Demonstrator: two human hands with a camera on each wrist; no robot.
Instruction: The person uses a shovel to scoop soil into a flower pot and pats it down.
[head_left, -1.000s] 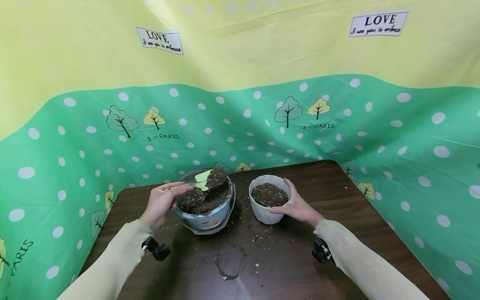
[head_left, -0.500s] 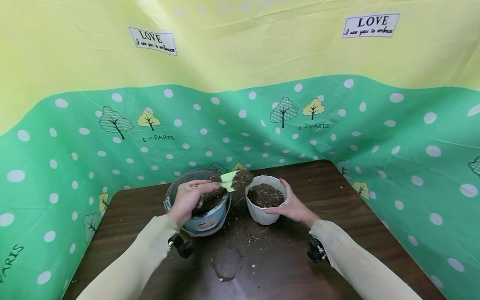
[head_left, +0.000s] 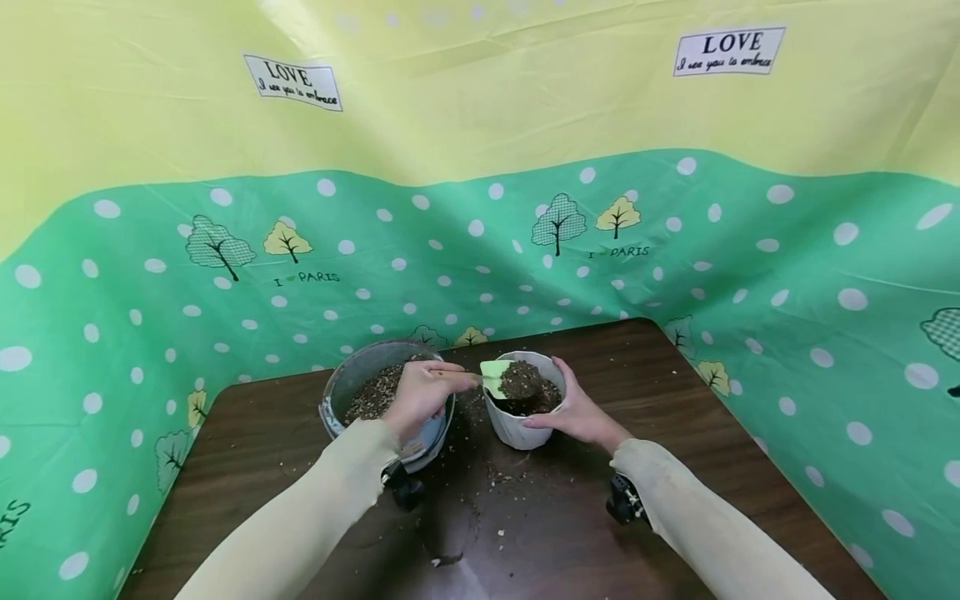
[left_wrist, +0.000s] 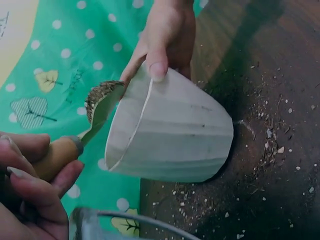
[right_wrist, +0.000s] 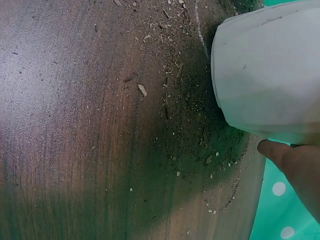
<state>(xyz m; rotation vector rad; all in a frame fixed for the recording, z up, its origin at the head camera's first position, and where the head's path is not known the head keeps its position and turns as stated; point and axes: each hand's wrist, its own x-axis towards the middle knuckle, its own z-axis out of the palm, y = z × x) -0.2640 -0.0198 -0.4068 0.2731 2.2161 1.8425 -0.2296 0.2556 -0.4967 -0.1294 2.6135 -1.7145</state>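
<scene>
A green trowel (head_left: 492,379), its blade heaped with dark soil (head_left: 521,381), is held over the mouth of a white fluted pot (head_left: 517,432) that has soil inside. Just left of the pot stands a blue-grey bucket (head_left: 336,385), also containing soil and partly hidden by the left hand (head_left: 422,398). Both containers stand on a dark wood-patterned table (head_left: 645,517) scattered with crumbs (head_left: 506,477); behind hangs a green and yellow cloth (head_left: 450,229) printed with white dots and trees. The left hand's fingers curl round the trowel's wooden handle (left_wrist: 59,156), the blade extending to their right. The right hand (head_left: 579,414) grips the pot's right side, thumb against its outside near the rim
</scene>
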